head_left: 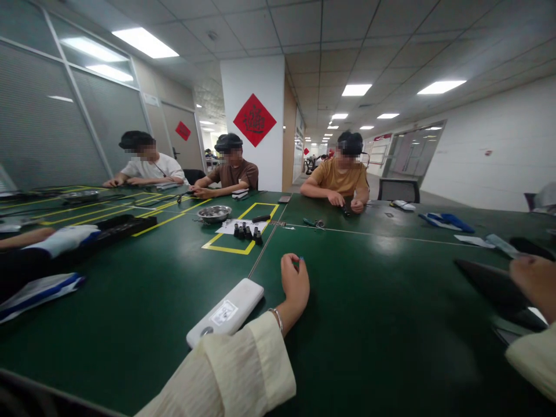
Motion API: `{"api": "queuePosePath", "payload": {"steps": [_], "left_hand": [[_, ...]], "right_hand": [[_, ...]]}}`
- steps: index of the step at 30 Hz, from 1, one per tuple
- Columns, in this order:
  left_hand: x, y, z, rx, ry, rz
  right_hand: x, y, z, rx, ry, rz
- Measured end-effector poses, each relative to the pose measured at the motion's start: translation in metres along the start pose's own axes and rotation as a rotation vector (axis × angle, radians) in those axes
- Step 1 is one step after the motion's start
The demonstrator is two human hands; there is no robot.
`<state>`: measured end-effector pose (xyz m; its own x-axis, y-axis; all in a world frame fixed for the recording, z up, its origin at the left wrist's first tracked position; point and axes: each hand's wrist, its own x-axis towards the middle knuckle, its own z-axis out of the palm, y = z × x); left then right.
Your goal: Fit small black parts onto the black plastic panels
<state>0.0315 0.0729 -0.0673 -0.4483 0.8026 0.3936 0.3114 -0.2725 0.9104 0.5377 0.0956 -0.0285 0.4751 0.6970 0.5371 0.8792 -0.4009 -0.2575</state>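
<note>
Slanting lengthwise, away rightward — white device [237, 306]

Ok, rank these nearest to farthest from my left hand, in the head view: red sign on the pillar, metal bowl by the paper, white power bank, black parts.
1. White power bank: just left of your left hand.
2. Black parts: ahead, slightly left.
3. Metal bowl: farther ahead and left.
4. Red sign: far back, on the pillar.
</note>
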Motion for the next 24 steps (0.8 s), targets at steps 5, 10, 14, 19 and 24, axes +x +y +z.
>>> {"api": "queuePosePath", "payload": {"steps": [5,10,14,19,24], "left_hand": [[-0.01,0.014,-0.004,-0.021,-0.144,0.177],[-0.018,0.027,-0.009,-0.048,-0.201,0.327],[-0.02,0.032,-0.012,-0.059,-0.211,0.404],[-0.025,0.034,-0.015,-0.049,-0.339,0.529],[-0.029,0.029,-0.018,0.189,-0.506,0.809]], "right_hand": [[-0.037,-0.103,-0.017,0.072,-0.113,-0.357],[-0.108,-0.202,-0.014,0.145,-0.232,-0.737],[-0.166,-0.249,-0.019,0.23,-0.458,-1.076],[-0.212,-0.278,-0.034,0.25,-0.606,-1.223],[-0.225,-0.287,-0.043,0.325,-0.712,-1.508]]}}
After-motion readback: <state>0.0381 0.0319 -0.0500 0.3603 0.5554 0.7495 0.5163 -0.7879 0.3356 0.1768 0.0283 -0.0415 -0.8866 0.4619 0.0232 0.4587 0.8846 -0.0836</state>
